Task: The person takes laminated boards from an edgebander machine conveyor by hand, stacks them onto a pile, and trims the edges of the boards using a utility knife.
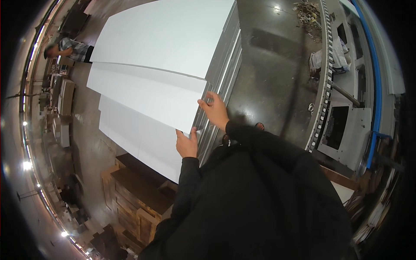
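Observation:
A long, narrow white panel lies across a larger white sheet, its near end by my hands. My left hand grips the panel's near corner, with the thumb on the end edge and fingers along the long side. At the end edge, farther right, my right hand is curled, thumb and forefinger on either side of the edge. Beyond the narrow panel spreads a wide white panel. Another white sheet shows on the near left, lower down. Grey metal rails run beneath the panel ends.
A person in a checked shirt stands at the panels' far left end. Dark brown wooden cabinets stand close on my left. A machine with a blue rail runs along the right, beyond the concrete floor. Scraps lie beside it.

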A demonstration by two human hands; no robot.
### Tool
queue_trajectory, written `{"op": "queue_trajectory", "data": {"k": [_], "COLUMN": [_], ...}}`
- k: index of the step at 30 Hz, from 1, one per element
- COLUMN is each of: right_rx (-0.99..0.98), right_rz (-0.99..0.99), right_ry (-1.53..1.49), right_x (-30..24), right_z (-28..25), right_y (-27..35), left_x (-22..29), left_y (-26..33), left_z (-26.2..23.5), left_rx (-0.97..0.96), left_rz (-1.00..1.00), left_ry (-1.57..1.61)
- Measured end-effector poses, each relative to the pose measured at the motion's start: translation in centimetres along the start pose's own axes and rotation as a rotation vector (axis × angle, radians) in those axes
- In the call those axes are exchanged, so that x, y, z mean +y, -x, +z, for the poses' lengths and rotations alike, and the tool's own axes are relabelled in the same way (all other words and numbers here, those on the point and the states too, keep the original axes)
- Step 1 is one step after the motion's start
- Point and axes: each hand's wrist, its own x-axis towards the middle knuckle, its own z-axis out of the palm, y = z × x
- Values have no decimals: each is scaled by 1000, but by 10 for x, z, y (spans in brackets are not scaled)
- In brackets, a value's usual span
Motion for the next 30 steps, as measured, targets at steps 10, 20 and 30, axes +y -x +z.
{"op": "queue_trajectory", "data": {"k": [10,20,30], "right_rx": [-22,-98,14], "right_rz": [-20,26,-3], "right_ry": [143,125,74], "right_x": [4,8,8], "right_z": [3,5,20], "right_y": [-36,-37,-19], "left_x": [9,7,21], "left_y": [0,3,2], "left_z": [-1,6,-9], "left_rx": [24,50,-31], "left_rz": [-38,-95,-139], "left_ry": [78,241,329]}}
